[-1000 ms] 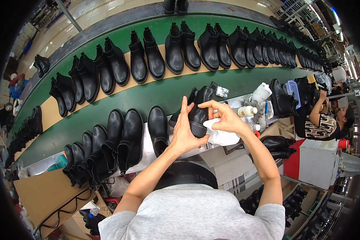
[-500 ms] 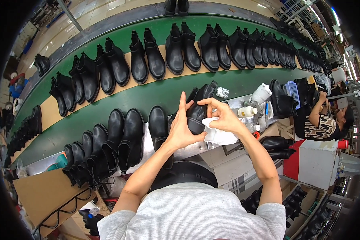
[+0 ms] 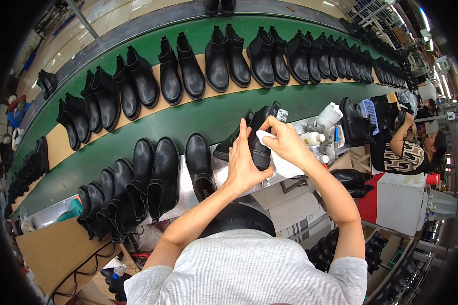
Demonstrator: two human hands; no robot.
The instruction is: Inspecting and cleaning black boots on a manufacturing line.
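Note:
A black ankle boot (image 3: 260,145) stands at the near side of the bench, between my two hands. My left hand (image 3: 243,163) cups it from the left, with straight fingers along its side and the thumb reaching round its near end. In my right hand (image 3: 286,143) a white cloth (image 3: 286,165) is pinched and pressed to the boot's right side; part of it hangs below the palm. Just left of my left fingers lies another black boot (image 3: 224,148), partly hidden. A single black boot (image 3: 199,158) rests further left, near my left forearm.
More boots (image 3: 166,170) line the near edge at left. Paired boots stand along a brown strip (image 3: 198,99) on the green bench (image 3: 188,119). White bottles (image 3: 313,138), a grey-white block (image 3: 283,116) and a blue basket (image 3: 371,118) sit at right. A co-worker (image 3: 409,155) works further right.
My right hand has brought the cloth up against the boot's side. My left hand has shifted slightly right, its fingers closer to the boot. The boot has turned a little.

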